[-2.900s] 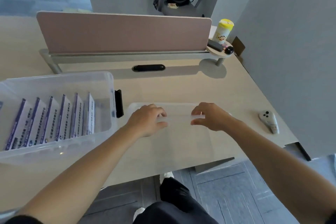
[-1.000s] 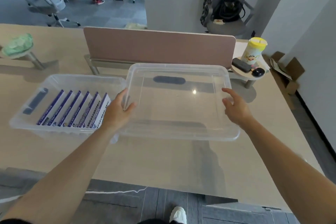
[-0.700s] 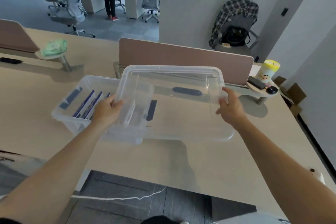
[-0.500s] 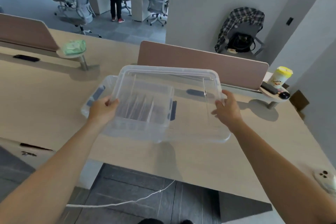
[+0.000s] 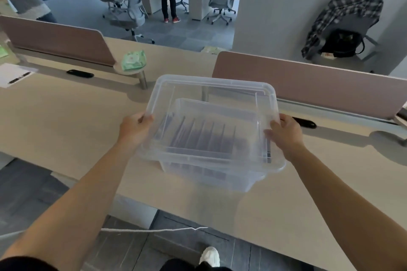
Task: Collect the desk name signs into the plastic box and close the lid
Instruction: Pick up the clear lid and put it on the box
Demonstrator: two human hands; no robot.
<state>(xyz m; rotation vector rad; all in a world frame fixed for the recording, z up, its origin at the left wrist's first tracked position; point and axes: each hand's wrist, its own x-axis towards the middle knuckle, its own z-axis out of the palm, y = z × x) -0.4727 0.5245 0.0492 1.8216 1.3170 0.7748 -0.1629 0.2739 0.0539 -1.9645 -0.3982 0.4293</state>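
While the person stands at the near edge of the desk (image 5: pixel 66 121), the left grip (image 5: pixel 134 127) curls round the left rim of the clear lid (image 5: pixel 215 88) and the right grip (image 5: pixel 286 136) clamps the right rim. Lid hangs over the plastic box (image 5: pixel 209 179) on the desk, can't tell if it's touching the box rim tbh. Name signs (image 5: pixel 198 136) stand in a row inside, blurry through the lid. Further back: pink divider (image 5: pixel 319 88), green wipes pack (image 5: pixel 133 60), plaid shirt (image 5: pixel 343 13) draped on a chair (image 5: pixel 356 27).

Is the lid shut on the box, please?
Not shut: left hand and right hand hold the lid over the box, off its rim.
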